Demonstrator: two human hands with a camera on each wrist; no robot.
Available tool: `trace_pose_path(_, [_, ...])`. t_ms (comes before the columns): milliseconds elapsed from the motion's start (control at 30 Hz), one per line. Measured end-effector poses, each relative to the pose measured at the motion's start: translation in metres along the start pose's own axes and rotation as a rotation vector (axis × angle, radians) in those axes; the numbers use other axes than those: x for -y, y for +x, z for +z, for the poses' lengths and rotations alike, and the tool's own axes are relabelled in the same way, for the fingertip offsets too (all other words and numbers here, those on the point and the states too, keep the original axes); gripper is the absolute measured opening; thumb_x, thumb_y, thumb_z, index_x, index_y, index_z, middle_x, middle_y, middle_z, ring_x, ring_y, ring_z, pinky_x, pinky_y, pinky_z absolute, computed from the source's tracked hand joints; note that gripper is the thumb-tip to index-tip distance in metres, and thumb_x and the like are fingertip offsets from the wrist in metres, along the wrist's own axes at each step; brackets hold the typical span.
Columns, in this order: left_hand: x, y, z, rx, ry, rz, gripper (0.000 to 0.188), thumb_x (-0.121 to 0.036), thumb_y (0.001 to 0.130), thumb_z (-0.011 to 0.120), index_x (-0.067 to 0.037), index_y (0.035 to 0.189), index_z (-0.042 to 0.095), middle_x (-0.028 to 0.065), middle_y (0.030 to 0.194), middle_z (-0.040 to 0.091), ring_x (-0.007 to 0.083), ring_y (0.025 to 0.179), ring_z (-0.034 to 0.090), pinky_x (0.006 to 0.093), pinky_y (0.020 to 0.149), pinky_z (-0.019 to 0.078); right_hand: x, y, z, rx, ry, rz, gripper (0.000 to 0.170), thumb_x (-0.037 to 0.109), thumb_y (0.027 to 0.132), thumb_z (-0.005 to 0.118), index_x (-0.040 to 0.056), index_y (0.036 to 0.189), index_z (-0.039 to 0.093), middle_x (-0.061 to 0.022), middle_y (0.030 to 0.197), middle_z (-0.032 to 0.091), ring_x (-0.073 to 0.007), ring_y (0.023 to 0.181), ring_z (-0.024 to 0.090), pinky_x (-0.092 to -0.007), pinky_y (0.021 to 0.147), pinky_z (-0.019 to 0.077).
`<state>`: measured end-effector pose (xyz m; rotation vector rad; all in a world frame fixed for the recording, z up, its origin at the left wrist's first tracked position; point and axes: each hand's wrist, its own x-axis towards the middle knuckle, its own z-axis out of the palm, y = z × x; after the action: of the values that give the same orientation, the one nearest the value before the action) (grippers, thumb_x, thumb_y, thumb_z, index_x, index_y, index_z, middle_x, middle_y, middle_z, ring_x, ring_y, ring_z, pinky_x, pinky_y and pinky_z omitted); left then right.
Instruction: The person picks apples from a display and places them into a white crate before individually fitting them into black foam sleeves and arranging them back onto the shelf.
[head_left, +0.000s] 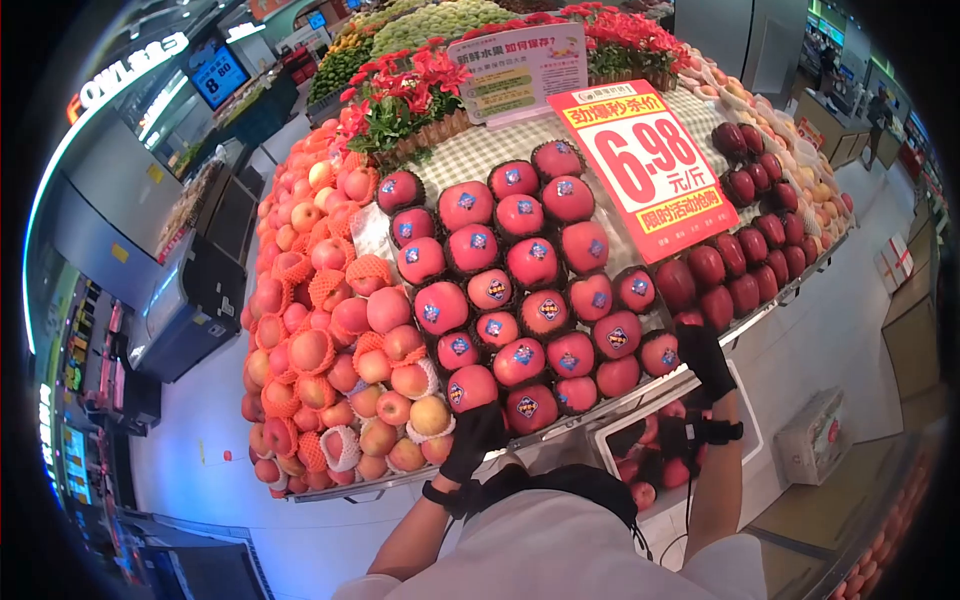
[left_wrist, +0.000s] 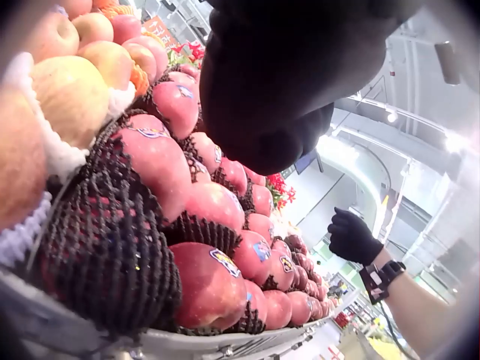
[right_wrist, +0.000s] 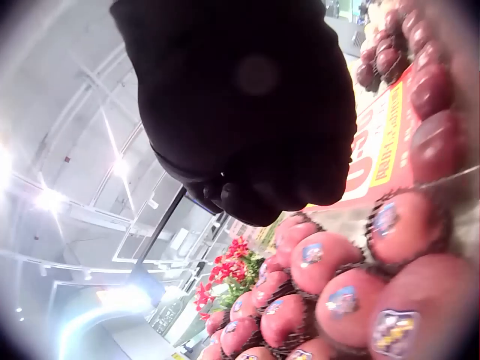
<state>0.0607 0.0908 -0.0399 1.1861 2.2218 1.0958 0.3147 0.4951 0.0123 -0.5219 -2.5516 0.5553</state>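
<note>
Rows of red apples [head_left: 545,312] with stickers sit in dark foam nets on a sloping display. My left hand [head_left: 477,440], in a black glove, is at the front edge beside a stickered apple [head_left: 472,388]; its dark shape [left_wrist: 292,75] fills the top of the left wrist view. My right hand [head_left: 706,362], also gloved in black, is at the right front corner near another stickered apple [head_left: 659,354]. In the left wrist view the right hand [left_wrist: 352,236] has loosely bent fingers. Nothing shows held in either hand.
Paler apples [head_left: 330,350], many in orange nets, heap on the left. A red price sign [head_left: 645,165] leans at the right before dark red apples [head_left: 745,255]. Below the display's metal edge [head_left: 620,402], a white-rimmed bin [head_left: 755,425] holds more apples. Red flowers [head_left: 425,90] stand behind.
</note>
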Motion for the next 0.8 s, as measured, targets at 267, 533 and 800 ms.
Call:
trace_pose_path(267, [-0.109, 0.032, -0.001, 0.226, -0.584, -0.269, 0.028, -0.026, 0.098, 0.053, -0.005, 0.081, 0.059, 0.0025, 0.066, 0.053, 0.0115, 0.057, 0.047, 0.0283, 0.053, 0.0360, -0.085, -0.208, 0.080, 0.016, 0.391, 0.661, 0.014, 0.015, 0.086, 0.060, 0.0082, 0.074, 0.057, -0.0031, 0.066, 0.055, -0.0135, 0.057, 0.048, -0.0294, 0.050, 0.0393])
trace_pose_path(533, [-0.134, 0.036, 0.018, 0.352, -0.642, -0.116, 0.040, -0.028, 0.104, 0.041, -0.003, 0.077, 0.057, 0.0032, 0.070, 0.056, 0.0130, 0.066, 0.053, 0.0283, 0.065, 0.0424, -0.036, -0.247, 0.055, 0.226, 0.513, 0.919, 0.014, 0.013, 0.087, 0.059, 0.0081, 0.076, 0.065, -0.0069, 0.064, 0.060, -0.0183, 0.059, 0.061, -0.0325, 0.051, 0.0461])
trace_pose_path(800, [-0.106, 0.026, 0.025, 0.164, 0.081, 0.262, 0.026, -0.015, 0.095, 0.046, -0.004, 0.071, 0.050, 0.0051, 0.062, 0.048, 0.0199, 0.058, 0.048, 0.0349, 0.055, 0.0362, -0.041, -0.277, 0.021, -0.024, 0.433, 1.270, 0.014, 0.018, 0.087, 0.057, 0.0105, 0.092, 0.069, -0.0146, 0.087, 0.069, -0.0301, 0.076, 0.067, -0.0417, 0.067, 0.0521])
